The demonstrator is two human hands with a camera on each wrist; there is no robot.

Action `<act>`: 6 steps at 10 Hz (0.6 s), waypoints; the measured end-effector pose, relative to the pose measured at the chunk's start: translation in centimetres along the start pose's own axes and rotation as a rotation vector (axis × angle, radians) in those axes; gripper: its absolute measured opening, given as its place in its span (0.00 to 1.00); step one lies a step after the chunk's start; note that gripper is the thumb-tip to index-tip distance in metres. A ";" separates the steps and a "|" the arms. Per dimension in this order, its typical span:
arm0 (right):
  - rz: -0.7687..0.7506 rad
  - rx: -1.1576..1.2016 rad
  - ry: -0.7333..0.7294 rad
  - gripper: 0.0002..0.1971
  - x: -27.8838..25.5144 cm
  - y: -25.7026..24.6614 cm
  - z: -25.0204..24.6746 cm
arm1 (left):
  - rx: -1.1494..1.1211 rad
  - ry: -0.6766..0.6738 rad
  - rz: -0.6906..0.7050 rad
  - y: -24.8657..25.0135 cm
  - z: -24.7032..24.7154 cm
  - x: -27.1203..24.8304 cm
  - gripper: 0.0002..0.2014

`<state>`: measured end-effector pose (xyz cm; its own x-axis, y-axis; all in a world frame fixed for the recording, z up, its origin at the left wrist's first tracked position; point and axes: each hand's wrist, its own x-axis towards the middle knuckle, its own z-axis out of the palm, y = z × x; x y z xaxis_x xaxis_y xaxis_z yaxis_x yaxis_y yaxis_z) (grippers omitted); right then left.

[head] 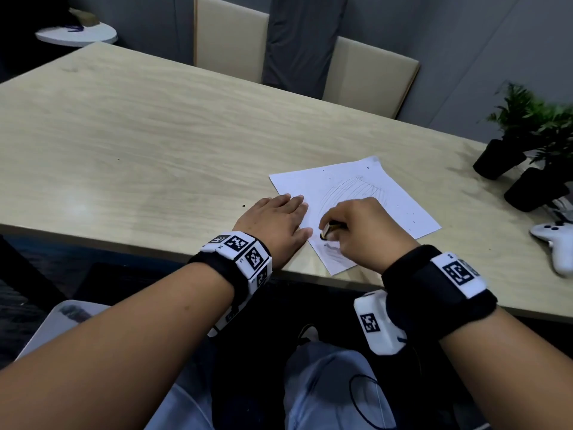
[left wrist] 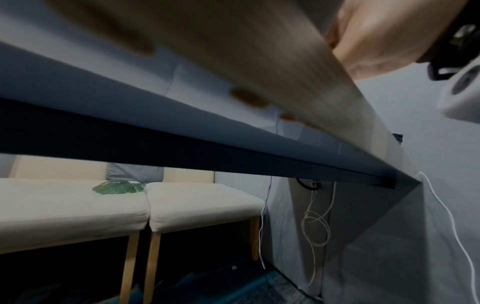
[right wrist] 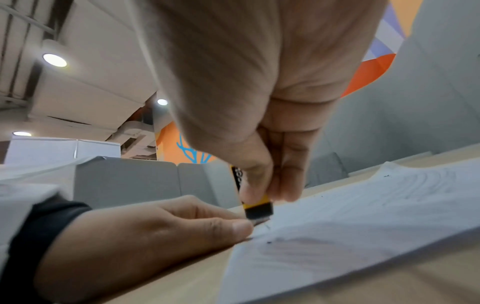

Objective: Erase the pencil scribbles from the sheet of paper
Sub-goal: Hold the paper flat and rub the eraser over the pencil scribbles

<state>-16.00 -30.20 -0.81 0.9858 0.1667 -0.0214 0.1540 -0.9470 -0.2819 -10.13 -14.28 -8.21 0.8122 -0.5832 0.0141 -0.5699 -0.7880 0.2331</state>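
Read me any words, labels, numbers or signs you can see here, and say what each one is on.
No readable text.
Wrist bands: black-and-white square code markers; small characters beside them, too small to read.
Eraser in the right hand: black print on its yellow sleeve, blurred.
Sheet of paper: pencil scribbles only.

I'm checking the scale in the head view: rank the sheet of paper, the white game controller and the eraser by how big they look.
1. Sheet of paper, largest.
2. White game controller, partly cut off by the frame edge.
3. Eraser, smallest, mostly hidden in the right hand.
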 end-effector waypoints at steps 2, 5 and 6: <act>0.016 -0.059 -0.030 0.14 0.3 0.3 1.4 | 0.017 0.004 -0.008 0.1 0.0 0.1 0.31; -0.004 -0.070 -0.137 0.14 -2.0 0.2 -0.1 | -0.002 -0.011 -0.010 0.0 0.0 0.1 0.31; 0.022 -0.023 0.012 0.14 0.2 0.1 0.0 | 0.002 -0.004 -0.011 0.0 0.0 0.1 0.31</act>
<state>-15.77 -30.27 -0.89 0.9897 0.1423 -0.0155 0.1334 -0.9565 -0.2593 -10.05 -14.38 -8.25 0.8177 -0.5756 0.0082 -0.5616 -0.7945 0.2311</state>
